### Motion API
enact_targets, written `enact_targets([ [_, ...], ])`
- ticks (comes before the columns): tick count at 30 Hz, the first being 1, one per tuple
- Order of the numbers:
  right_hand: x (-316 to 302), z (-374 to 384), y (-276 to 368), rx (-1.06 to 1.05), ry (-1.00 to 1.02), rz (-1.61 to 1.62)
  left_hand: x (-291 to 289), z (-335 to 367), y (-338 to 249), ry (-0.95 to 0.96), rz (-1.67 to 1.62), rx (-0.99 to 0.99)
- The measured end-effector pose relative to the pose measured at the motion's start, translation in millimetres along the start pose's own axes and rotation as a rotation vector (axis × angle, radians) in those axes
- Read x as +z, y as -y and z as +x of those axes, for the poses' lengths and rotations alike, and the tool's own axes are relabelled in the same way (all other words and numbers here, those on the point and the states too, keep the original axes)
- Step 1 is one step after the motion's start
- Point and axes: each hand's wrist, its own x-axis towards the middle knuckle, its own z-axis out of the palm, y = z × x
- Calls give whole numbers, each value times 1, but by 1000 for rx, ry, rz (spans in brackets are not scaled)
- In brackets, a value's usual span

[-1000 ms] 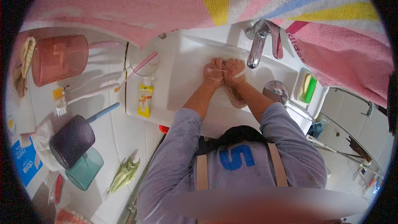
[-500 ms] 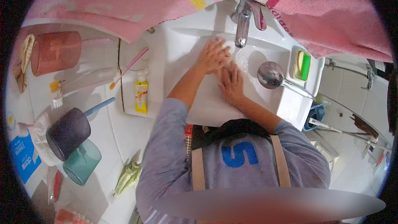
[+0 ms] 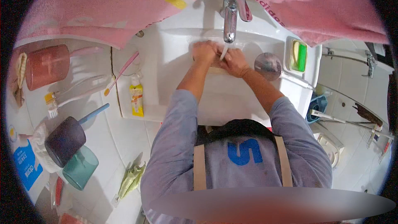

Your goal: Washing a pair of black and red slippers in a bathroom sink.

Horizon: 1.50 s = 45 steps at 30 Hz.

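Observation:
Both hands are down in the white sink [image 3: 178, 74], close together below the chrome faucet [image 3: 230, 23]. A thin stream of water [image 3: 224, 52] falls between them. My left hand [image 3: 204, 51] is closed, its fingers curled and partly hidden. My right hand [image 3: 235, 63] is also closed, with its fingertips bent in toward the left one. Something pale and beige [image 3: 216, 70] shows just below and between the hands; its kind cannot be made out. To the right of my right hand lies a round chrome shower head [image 3: 268, 66].
A green soap dish [image 3: 302, 57] sits on the sink's right rim. On the left ledge are a yellow tube [image 3: 137, 99] and a pink toothbrush [image 3: 128, 64]. Several cups, including a dark one [image 3: 65, 141], are along the left wall. A pink towel [image 3: 91, 12] hangs across the far side.
My left hand has come lower, and my right hand has moved up and right. They went from laid flat, fingers spread, to curled in under the stream. The whole view has shifted slightly.

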Motion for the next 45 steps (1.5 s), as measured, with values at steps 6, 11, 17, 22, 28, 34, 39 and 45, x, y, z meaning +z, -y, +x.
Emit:
enact_targets([
  [6, 55, -17, 20, 219, -557, -189, 21, -55, 15, -205, 69, 261],
  [11, 58, -21, 35, 130, -359, -54, 40, -55, 19, -184, 49, 409],
  [17, 71, 9, -8, 428, 62, -26, 12, -14, 4, 91, -20, 330],
  [22, 17, 23, 18, 330, 224, 113, 35, -14, 16, 43, -21, 156],
  [28, 26, 1, 23, 113, -330, -355, 29, -44, 29, -422, -225, 68],
  [34, 59, -11, 22, 120, -303, -316, 19, -55, 26, -62, 196, 359],
  [39, 12, 38, 49, 181, -1, 156, 79, -33, 73, -406, -31, 144],
  [45, 79, 33, -13, 440, 94, 291, 40, -19, 43, 132, 15, 43],
])
